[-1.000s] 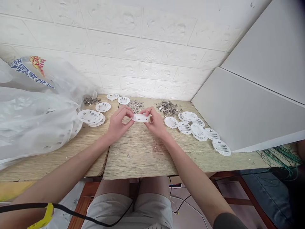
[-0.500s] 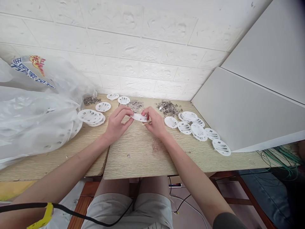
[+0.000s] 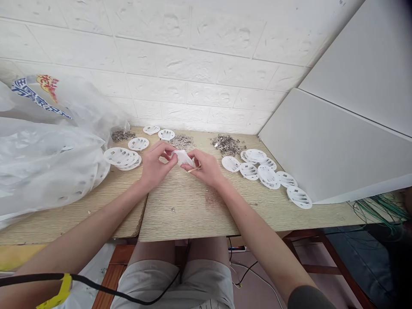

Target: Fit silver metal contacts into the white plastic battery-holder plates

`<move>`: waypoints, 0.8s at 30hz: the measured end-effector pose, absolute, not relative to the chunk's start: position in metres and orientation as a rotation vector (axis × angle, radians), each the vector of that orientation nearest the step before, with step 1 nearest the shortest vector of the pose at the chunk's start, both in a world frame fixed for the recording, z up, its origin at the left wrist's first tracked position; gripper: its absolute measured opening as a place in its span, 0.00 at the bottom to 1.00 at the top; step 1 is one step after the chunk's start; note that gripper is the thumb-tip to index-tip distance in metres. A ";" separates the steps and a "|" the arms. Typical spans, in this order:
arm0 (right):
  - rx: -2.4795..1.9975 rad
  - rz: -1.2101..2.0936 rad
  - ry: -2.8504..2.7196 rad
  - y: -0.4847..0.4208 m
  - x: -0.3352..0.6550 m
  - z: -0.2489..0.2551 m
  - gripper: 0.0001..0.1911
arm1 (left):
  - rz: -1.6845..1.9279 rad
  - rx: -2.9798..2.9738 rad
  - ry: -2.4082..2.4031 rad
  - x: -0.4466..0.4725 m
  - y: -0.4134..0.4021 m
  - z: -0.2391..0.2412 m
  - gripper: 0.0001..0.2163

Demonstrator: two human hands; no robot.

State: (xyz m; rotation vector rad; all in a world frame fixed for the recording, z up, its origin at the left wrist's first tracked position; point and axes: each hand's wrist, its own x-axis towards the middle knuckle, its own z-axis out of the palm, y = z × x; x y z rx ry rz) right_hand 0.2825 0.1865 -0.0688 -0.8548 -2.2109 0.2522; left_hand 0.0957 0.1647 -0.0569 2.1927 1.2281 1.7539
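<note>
A white plastic disc (image 3: pixel 183 157) is held tilted above the table between both hands. My left hand (image 3: pixel 158 163) pinches its left edge. On the other side, my right hand (image 3: pixel 206 166) grips the disc's right edge with thumb and fingers, and a thin pale stick (image 3: pixel 193 169) pokes out from the same hand. Just behind the hands lies a heap of tiny metal pieces (image 3: pixel 182 141). A second heap of small metal parts (image 3: pixel 228 144) sits to the right of it.
Slotted white discs (image 3: pixel 268 177) lie in a spread at the right, by a grey-white panel (image 3: pixel 347 146). More discs (image 3: pixel 119 157) are stacked at the left beside a large plastic bag (image 3: pixel 48 163). Green wires (image 3: pixel 378 209) lie at the far right. A black cable (image 3: pixel 128 296) crosses in front.
The disc has been turned in my fingers, so its broad face now shows instead of a flatter edge-on view. My right hand has shifted slightly left, and the stick shows more.
</note>
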 end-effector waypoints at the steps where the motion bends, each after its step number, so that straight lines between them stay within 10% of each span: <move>1: -0.845 0.255 -2.214 0.187 0.283 -0.068 0.17 | 1.740 2.142 1.256 0.096 0.165 -0.057 0.02; 24: -1.029 0.278 -2.036 0.199 0.302 -0.058 0.09 | -0.145 1.967 1.103 0.109 0.200 -0.012 0.07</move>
